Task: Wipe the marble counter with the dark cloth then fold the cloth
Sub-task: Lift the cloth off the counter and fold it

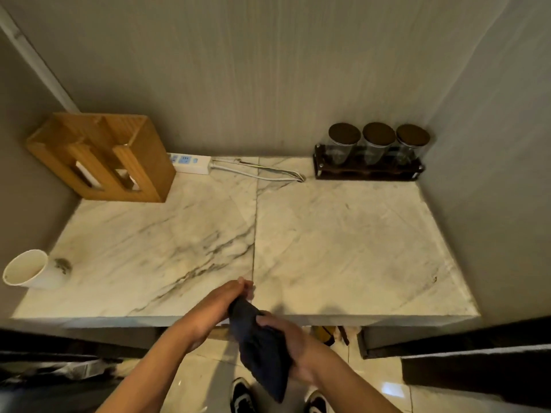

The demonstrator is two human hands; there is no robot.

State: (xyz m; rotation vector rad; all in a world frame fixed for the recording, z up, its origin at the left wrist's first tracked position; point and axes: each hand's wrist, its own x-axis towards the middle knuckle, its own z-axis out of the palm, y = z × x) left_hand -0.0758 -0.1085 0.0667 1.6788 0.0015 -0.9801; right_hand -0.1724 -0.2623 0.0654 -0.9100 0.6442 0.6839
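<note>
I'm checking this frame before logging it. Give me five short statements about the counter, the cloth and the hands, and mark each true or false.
1. Both hands hold the dark cloth. True: the left hand grips its upper end, the right hand holds it lower down.
2. The cloth lies spread flat on the marble counter. False: it hangs bunched at the counter's front edge, over the floor.
3. The paper cup stands upright. False: it lies on its side at the left edge.
4. Three lidded jars sit in a rack at the back right. True.
5. The wooden holder stands at the back right. False: it is at the back left, beside the power strip.
</note>
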